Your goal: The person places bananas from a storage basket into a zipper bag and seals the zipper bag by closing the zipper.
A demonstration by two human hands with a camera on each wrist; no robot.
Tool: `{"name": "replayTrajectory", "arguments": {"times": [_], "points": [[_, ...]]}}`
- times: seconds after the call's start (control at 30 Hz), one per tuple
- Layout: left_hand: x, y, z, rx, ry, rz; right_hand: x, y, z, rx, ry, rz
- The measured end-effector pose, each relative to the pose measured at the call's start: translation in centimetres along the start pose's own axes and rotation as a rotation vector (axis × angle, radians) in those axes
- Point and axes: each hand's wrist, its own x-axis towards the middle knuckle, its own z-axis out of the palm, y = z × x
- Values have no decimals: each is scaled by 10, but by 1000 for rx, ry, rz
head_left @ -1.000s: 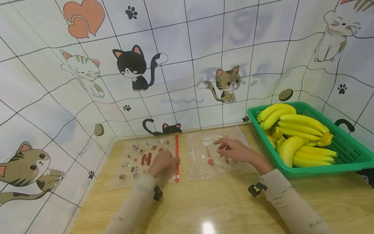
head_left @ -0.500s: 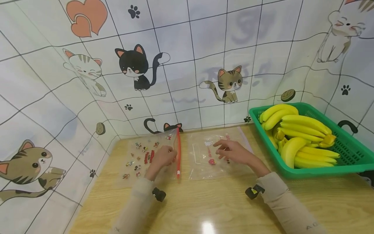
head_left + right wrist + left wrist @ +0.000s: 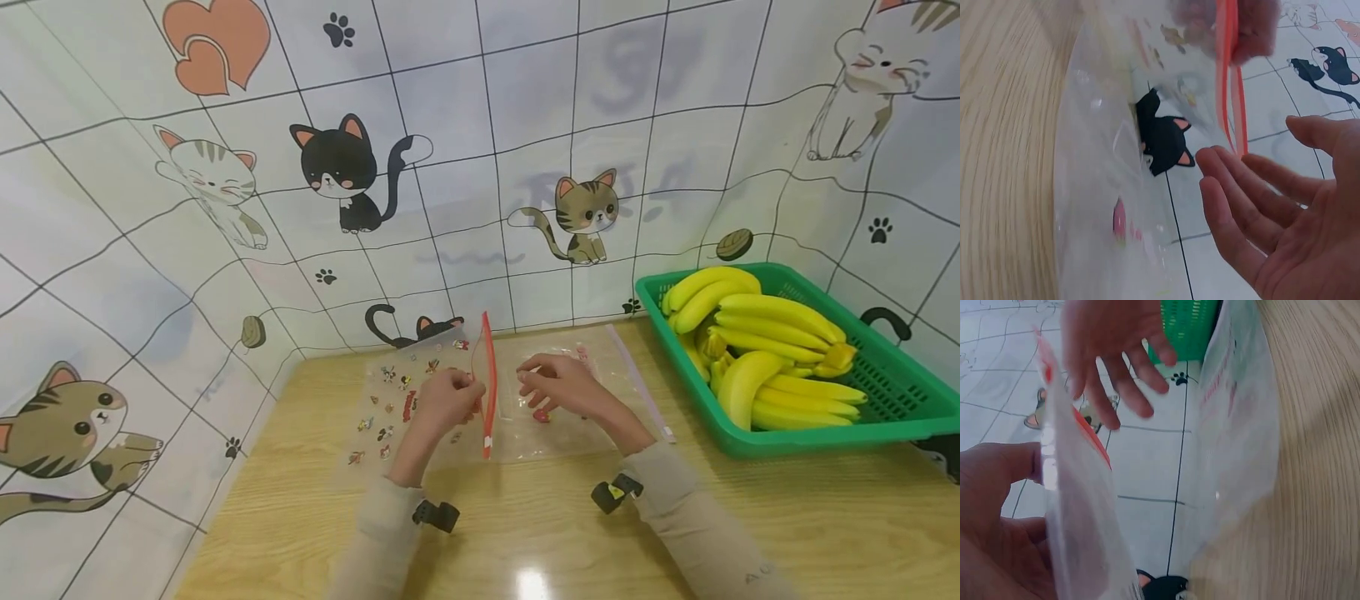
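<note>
A clear zip bag with a red zip edge [image 3: 490, 400] and small cartoon prints is partly lifted off the table. My left hand [image 3: 450, 398] pinches it near that edge; in the left wrist view the thumb [image 3: 1019, 461] presses on the plastic. My right hand [image 3: 566, 385] hovers just right of the red edge, fingers spread and loosely bent, holding nothing. In the right wrist view its fingertips come close to the red strip [image 3: 1230, 81]; whether they touch it I cannot tell. Below the right hand lies a second clear bag [image 3: 600, 433] with a pale purple zip edge [image 3: 637, 383].
A green plastic basket [image 3: 911, 371] full of bananas [image 3: 780, 321] stands at the right on the wooden table [image 3: 300, 533]. A cat-print sheet [image 3: 465, 167] covers the wall behind and at both sides.
My left hand has gripped the red-edged bag, raised its edge and drawn it rightward, partly over the second bag. My right hand has shifted a little left.
</note>
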Motion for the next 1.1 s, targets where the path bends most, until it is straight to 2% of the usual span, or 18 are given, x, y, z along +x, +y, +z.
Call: {"name": "replayTrajectory", "arguments": {"times": [0.17, 0.37, 0.43, 0.5, 0.6, 0.63, 0.7, 0.83, 0.97, 1.1], "points": [[-4, 13, 11, -68, -40, -30, 7, -7, 13, 43, 27, 94], [-10, 26, 17, -53, -58, -1, 9, -8, 22, 42, 65, 136], [-13, 28, 18, -7, -39, 28, 10, -5, 24, 42, 76, 139], [-15, 30, 17, 52, 0, 83, 10, -3, 26, 47, 96, 155], [-19, 31, 16, 145, 88, 156, 11, 1, 29, 51, 138, 185], [-21, 31, 16, 171, 116, 163, 10, 2, 29, 53, 157, 197], [-23, 33, 16, 206, 157, 152, 10, 4, 30, 61, 186, 215], [-23, 35, 19, 257, 187, 86, 10, 5, 32, 68, 238, 234], [-21, 32, 25, 309, 220, 106, 11, 4, 36, 74, 259, 225], [-20, 30, 29, 316, 242, 146, 12, 4, 40, 48, 263, 183]]}}
